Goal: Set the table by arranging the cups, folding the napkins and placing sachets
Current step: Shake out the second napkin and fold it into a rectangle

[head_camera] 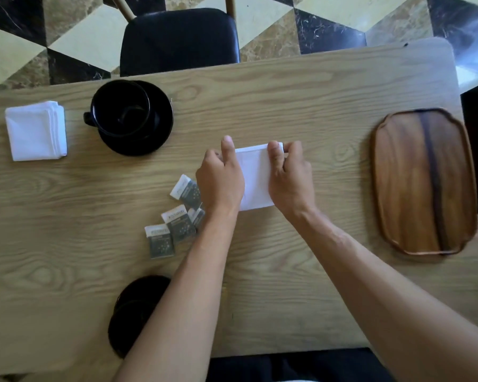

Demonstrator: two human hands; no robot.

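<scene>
Both hands work a small white cloth napkin (255,175) at the middle of the pale wooden table (287,100) — the left hand (221,180) pinches its far left corner, the right hand (289,175) its far right corner, fingers curled on the fabric. Grey-and-white sachets (177,219) lie scattered just left of the left wrist. A folded white napkin (36,130) and a black cup on its saucer (127,114) sit far left; an oval wooden tray (422,183) sits right.

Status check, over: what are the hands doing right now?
Left hand and right hand both pinch the white napkin, mid-fold on the table. Sachets lie loose beside the left wrist. Nothing in the way.
</scene>
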